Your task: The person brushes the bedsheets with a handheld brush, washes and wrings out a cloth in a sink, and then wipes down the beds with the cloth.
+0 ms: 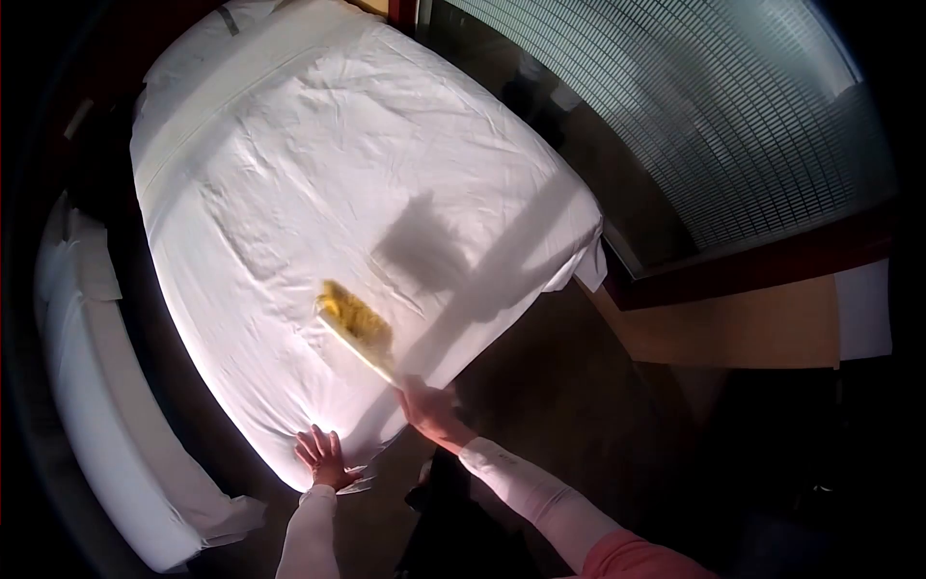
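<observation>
My right hand (430,413) is closed around the pale handle of a brush (359,323) with yellow bristles. The brush is held over the near part of a bed covered with a white sheet (280,183); whether its bristles touch the cloth I cannot tell. With fingers spread, my left hand (324,457) presses on the sheet at the bed's near corner. Wrinkles run across the sheet, and dark shadows fall on it to the right of the brush.
Along the left side stands a second white-covered piece of furniture (116,405), with a dark gap before the bed. A window with a blind (714,116) is at the upper right. Below it is a light-brown wooden panel (733,323). Dark floor (550,386) lies at the bed's near right edge.
</observation>
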Demonstrator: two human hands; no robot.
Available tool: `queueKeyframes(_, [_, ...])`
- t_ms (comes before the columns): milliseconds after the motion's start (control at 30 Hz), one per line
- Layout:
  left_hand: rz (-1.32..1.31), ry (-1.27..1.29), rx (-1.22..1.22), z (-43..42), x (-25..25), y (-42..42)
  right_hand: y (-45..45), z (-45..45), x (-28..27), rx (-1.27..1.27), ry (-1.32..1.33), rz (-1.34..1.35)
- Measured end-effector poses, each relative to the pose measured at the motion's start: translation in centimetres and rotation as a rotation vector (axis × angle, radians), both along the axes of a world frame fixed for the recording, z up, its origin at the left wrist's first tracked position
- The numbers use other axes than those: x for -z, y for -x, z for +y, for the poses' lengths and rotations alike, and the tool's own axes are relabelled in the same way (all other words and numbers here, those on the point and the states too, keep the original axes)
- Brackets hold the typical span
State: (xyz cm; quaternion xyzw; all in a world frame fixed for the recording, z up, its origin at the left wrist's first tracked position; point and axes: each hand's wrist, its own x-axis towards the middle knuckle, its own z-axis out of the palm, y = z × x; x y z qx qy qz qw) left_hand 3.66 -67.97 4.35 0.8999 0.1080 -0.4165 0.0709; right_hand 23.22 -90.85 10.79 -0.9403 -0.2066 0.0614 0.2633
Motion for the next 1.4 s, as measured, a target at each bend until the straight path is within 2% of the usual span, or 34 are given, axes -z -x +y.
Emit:
queueKeyframes(33, [-0.010, 0.004, -0.008, 0.0, 0.3, 0.2, -1.0, 3.7, 3.5, -0.135, -0.162, 0.060])
queueKeyframes(100, [-0.046, -0.018, 0.020, 0.1, 1.0, 0.9, -4.5, 7.6, 5.4, -0.344, 0.034, -0.017])
queueKeyframes(167, [-0.063, 0.047, -0.004, 0.2, 0.0, 0.9, -10.1, 5.0, 8.2, -0.317, 0.043, 0.046])
queueKeyframes(200, [-0.027, 0.032, 0.017, 0.2, -0.4, 0.7, -13.1, 1.1, 8.8, -0.222, -0.019, -0.179])
queueKeyframes(267, [0.022, 0.033, 0.041, 0.2, -0.6, 0.0, -18.8, -8.7, 9.9, 0.142, 0.182, 0.059])
queueKeyframes(333, [0.063, 0.058, 0.061, 0.8, -0.6, 0.5, -22.1, -21.3, 10.1, 0.539, 0.169, 0.073])
queueKeyframes(367, [0.078, 0.078, 0.050, 1.0, -0.6, 1.0, -23.1, -28.1, 11.2, 0.597, 0.197, -0.148])
queueKeyframes(400, [0.085, 0.097, 0.033, 1.0, -0.2, 1.4, -24.1, -33.2, 10.6, 0.684, 0.500, -0.016])
queueKeyframes(433, [0.094, 0.118, 0.021, 1.1, 0.1, 1.2, -25.1, -35.0, 7.5, 0.783, 0.523, 0.044])
queueKeyframes(467, [0.086, 0.175, -0.022, 1.3, -0.6, 0.7, -25.5, -37.8, 7.7, 0.767, 0.404, 0.013])
queueKeyframes(500, [0.105, 0.242, -0.091, 1.5, -0.7, 0.5, -25.6, -34.7, 4.5, 0.770, 0.364, -0.114])
queueKeyframes(567, [0.113, 0.323, -0.166, 1.9, -1.4, 0.1, -25.7, -28.2, 3.0, 0.691, 0.133, -0.089])
queueKeyframes(600, [0.276, 0.271, -0.110, 1.8, -2.8, -1.7, -25.6, -24.5, 3.5, 0.469, 0.180, -0.233])
queueKeyframes(633, [0.387, 0.297, -0.055, 2.3, -2.2, -3.5, -25.8, -18.0, 0.6, 0.398, 0.121, -0.022])
queueKeyframes(667, [0.506, 0.324, -0.004, 2.8, -0.7, -5.0, -25.4, -14.1, 2.9, 0.213, 0.072, -0.079])
queueKeyframes(700, [0.631, 0.355, 0.044, 3.1, 0.7, -6.3, -25.5, -9.2, 2.7, 0.032, -0.076, -0.106])
queueKeyframes(733, [0.753, 0.387, 0.092, 3.5, 1.5, -7.5, -25.5, -5.0, 2.8, -0.047, -0.048, 0.155])
queueKeyframes(767, [0.624, 0.176, 0.040, 1.5, -1.9, -13.9, -25.7, -1.8, 4.5, -0.212, -0.181, 0.168])
queueKeyframes(800, [0.378, 0.048, 0.010, 0.1, -2.6, -18.3, -26.1, 0.8, 5.3, -0.275, -0.188, 0.164])
queueKeyframes(833, [0.224, 0.051, -0.094, -0.6, -4.0, -23.1, -27.2, 2.4, 5.9, -0.339, -0.196, 0.159])
queueKeyframes(900, [-0.185, 0.100, -0.322, -1.9, -6.0, -32.7, -31.1, 1.9, 7.4, -0.376, -0.070, 0.063])
queueKeyframes(933, [-0.451, 0.158, -0.357, -1.9, -4.4, -35.5, -33.1, -0.3, 7.8, -0.346, 0.112, -0.066])
queueKeyframes(1000, [-0.507, 0.144, -0.381, -2.4, -3.1, -42.6, -37.4, -8.1, 11.2, -0.099, -0.049, -0.175])
queueKeyframes(1033, [-0.461, 0.134, -0.406, -2.7, -2.5, -46.4, -39.9, -13.3, 13.0, 0.040, 0.075, -0.202])
queueKeyframes(1100, [-0.459, 0.086, -0.385, -4.3, -1.8, -52.7, -43.7, -21.8, 11.4, 0.276, 0.169, -0.134])
queueKeyframes(1167, [-0.516, 0.155, -0.350, -7.3, 0.4, -56.3, -46.9, -27.4, 10.9, 0.387, 0.340, -0.098])
queueKeyframes(1200, [-0.470, 0.226, -0.287, -9.8, 2.1, -57.2, -47.9, -27.2, 10.0, 0.363, 0.270, -0.081])
queueKeyframes(1233, [-0.341, 0.198, -0.131, -12.8, 1.1, -57.7, -49.1, -25.8, 8.3, 0.340, 0.201, -0.066])
queueKeyframes(1267, [-0.288, 0.206, -0.076, -15.9, 2.3, -57.6, -50.2, -24.6, 7.7, 0.314, 0.126, -0.051])
queueKeyframes(1300, [-0.306, 0.194, -0.114, -18.1, 4.4, -56.9, -50.4, -20.5, 7.0, 0.238, 0.029, -0.006])
queueKeyframes(1333, [-0.245, 0.167, -0.136, -18.7, 4.0, -56.8, -50.7, -16.3, 6.3, 0.164, -0.068, 0.046])
queueKeyframes(1367, [-0.238, 0.168, -0.161, -19.1, 3.2, -56.7, -50.6, -12.2, 7.3, -0.007, -0.122, -0.039])
queueKeyframes(1400, [-0.199, 0.115, -0.138, -19.6, 3.9, -56.5, -50.0, -8.0, 8.1, -0.221, -0.146, -0.352])
